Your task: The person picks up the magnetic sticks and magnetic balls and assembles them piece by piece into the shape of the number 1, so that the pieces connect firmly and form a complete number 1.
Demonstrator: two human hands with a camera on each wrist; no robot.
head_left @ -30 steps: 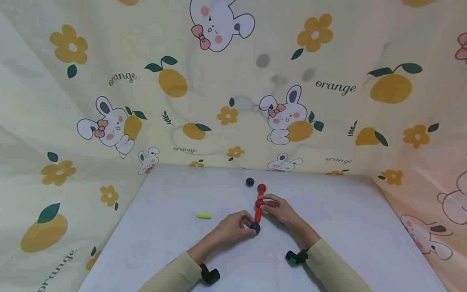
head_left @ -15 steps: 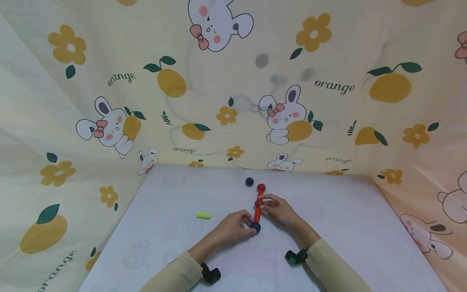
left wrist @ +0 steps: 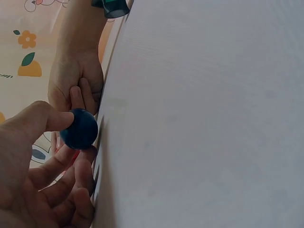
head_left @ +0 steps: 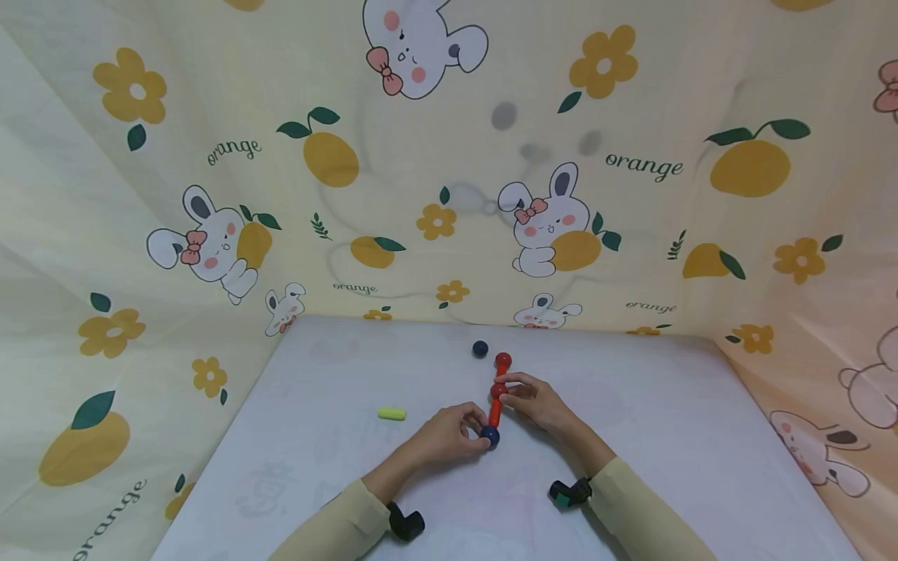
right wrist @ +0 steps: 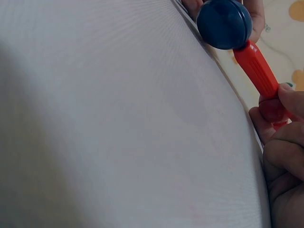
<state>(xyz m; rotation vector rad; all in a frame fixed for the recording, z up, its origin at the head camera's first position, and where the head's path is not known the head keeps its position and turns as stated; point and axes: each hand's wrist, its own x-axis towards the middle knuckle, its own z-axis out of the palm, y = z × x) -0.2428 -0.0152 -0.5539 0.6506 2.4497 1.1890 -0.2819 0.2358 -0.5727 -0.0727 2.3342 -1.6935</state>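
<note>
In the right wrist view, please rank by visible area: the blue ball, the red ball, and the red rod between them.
1. Blue ball
2. Red rod
3. Red ball, partly hidden
Nearness may enlarge the first.

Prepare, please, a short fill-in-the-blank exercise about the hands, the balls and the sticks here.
1. While the left hand pinches a blue ball, the right hand holds a ____ ball.
2. The yellow-green stick lies nearer to the ____ hand.
3. The head view shows ____ balls altogether.
Missing words: red; left; four.
</note>
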